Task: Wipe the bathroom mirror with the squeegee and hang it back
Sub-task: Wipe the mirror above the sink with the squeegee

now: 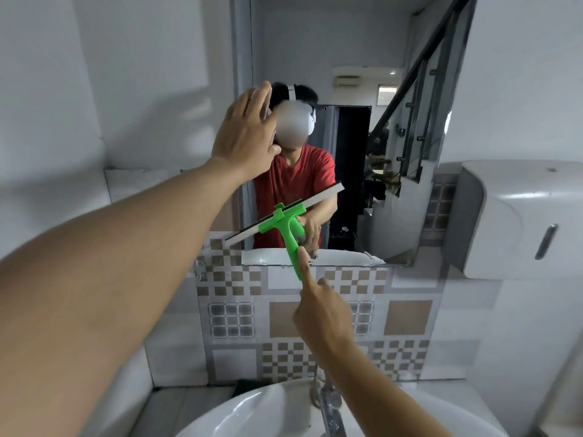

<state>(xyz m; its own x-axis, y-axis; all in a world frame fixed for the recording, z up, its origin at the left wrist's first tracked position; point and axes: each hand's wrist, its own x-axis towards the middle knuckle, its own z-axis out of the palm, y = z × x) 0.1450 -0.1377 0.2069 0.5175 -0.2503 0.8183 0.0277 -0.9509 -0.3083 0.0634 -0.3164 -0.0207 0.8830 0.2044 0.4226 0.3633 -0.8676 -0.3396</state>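
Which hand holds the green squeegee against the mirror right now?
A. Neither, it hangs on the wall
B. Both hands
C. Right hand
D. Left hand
C. The right hand grips the green squeegee by its handle, blade tilted on the mirror, while the left hand is open with fingers spread at the mirror's left edge.

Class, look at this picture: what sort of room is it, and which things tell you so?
Most likely a bathroom or washroom: a mirror above a white sink, patterned wall tiles, and a wall dispenser beside the mirror.
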